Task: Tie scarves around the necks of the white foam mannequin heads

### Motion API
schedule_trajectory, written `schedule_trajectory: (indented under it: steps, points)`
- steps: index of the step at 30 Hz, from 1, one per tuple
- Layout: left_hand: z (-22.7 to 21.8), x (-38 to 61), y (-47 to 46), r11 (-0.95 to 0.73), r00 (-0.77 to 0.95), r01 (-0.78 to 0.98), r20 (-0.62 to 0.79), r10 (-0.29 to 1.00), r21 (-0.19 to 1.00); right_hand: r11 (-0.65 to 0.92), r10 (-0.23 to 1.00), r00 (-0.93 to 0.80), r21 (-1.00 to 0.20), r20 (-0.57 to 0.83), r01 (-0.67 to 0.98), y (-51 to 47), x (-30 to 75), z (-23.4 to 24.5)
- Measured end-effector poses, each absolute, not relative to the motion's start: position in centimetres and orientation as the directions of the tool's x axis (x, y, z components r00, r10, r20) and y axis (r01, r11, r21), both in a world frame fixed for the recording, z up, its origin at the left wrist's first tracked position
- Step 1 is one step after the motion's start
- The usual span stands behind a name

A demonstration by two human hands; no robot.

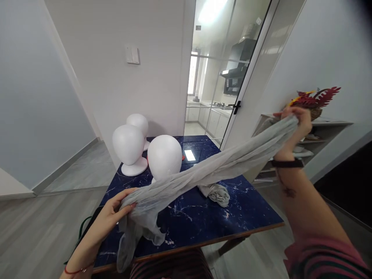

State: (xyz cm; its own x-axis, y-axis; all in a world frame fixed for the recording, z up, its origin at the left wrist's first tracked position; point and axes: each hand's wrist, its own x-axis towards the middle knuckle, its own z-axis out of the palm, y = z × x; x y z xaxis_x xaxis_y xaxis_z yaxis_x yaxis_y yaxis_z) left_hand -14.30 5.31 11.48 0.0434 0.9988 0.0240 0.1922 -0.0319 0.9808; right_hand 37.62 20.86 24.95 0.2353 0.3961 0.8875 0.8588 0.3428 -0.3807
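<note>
A long, thin grey scarf [200, 172] stretches slantwise above the table between my two hands. My left hand [116, 207] pinches its lower end, and a loose tail drapes below over the table's near left edge. Higher up at the right, my right hand [296, 120] grips the other end. Behind the scarf stands a smooth white foam head [164, 157], its base partly hidden by the cloth. A bundled part of grey cloth [217, 194] lies on the table beneath; whether it joins the scarf I cannot tell.
Two more white foam heads, a nearer one [128, 145] and a farther one [138, 124], stand at the back left of the dark blue marbled table [197, 221]. A glass door [215, 77] is behind. At right, a shelf [328, 124] bears a basket of red leaves [314, 101].
</note>
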Motion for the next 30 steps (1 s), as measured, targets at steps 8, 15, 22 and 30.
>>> schedule_trajectory:
  steps: [8,15,22,30]
  points:
    - [5.9,-16.4,4.3,-0.232,0.220,0.724,0.101,0.970,0.649,0.271,0.960,-0.276,-0.431,0.053,0.861,10.6,35.7,4.9]
    - [1.5,-16.0,3.8,-0.276,0.284,0.827,0.061,0.957,0.490,0.397,0.917,-0.353,-0.529,0.188,0.750,7.1,28.4,4.8]
    - [0.7,-14.8,1.9,-0.253,0.267,0.859,0.032,0.963,0.446,0.551,0.828,-0.513,-0.501,0.226,0.668,8.5,16.0,0.2]
    - [5.5,-9.8,-0.1,-0.273,0.314,0.589,0.096,0.945,0.761,0.407,0.717,-0.678,-0.885,0.158,0.224,4.8,13.8,7.8]
